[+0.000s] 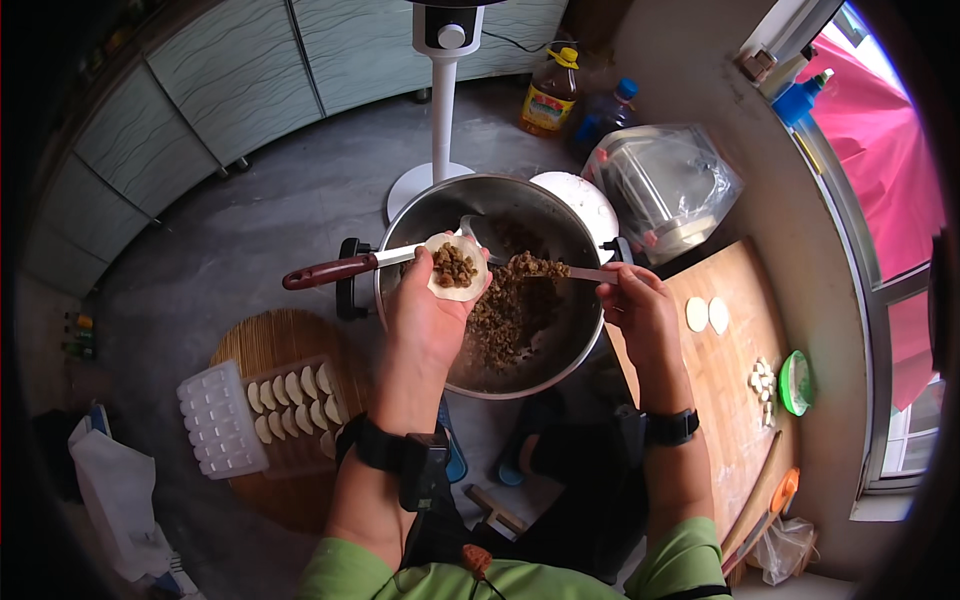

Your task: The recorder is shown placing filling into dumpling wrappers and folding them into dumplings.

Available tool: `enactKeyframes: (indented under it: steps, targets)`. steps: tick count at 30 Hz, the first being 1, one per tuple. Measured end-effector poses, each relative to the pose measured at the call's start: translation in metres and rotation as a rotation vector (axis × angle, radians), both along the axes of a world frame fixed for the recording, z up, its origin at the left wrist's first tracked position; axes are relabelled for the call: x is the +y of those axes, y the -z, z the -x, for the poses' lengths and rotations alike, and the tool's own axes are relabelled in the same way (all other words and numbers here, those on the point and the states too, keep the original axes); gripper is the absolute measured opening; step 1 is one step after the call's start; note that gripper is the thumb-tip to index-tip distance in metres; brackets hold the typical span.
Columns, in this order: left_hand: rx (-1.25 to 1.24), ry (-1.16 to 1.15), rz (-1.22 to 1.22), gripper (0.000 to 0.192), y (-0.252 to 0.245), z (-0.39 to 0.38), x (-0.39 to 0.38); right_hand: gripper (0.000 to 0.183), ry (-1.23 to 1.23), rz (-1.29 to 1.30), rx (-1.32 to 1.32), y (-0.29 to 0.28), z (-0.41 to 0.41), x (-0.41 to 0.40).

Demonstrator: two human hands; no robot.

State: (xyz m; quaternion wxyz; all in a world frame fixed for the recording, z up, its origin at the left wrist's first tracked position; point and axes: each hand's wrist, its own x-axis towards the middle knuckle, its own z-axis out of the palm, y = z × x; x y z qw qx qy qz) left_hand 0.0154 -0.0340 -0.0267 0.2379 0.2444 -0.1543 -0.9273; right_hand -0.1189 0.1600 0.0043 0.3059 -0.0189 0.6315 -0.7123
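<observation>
On my left hand [431,315] rests a round dough wrapper [441,291], its edge held under my thumb. A small mound of brown minced filling [455,265] sits in the wrapper's middle. My right hand [643,300] grips the end of a flat utensil [592,274], whose far part carries a heap of filling over the pot. Below both hands is a large steel pot [559,367] with black side handles, partly filled with loose filling [499,322]. A ladle or spatula with a dark red handle [330,271] lies across the pot's left rim, partly hidden behind my left hand.
At right, a wooden board [697,382] bears two dough rounds [707,315], small dough pieces [763,381] and a green bowl [795,383]. At left, a plastic tray holds several dumplings [292,390] beside a white moulded tray [221,420]. A white stand [443,112] rises behind the pot.
</observation>
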Motion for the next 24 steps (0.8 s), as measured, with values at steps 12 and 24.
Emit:
enactKeyframes:
  steps: [12,24]
  targets:
    - [0.033,0.039,0.001,0.040,0.008,0.002,0.003,0.020,0.050,-0.030,-0.042,0.008,0.001,0.002]
    - [0.023,0.035,0.019,0.040,0.006,0.003,0.007,0.019,0.053,-0.080,-0.011,0.019,0.005,0.003]
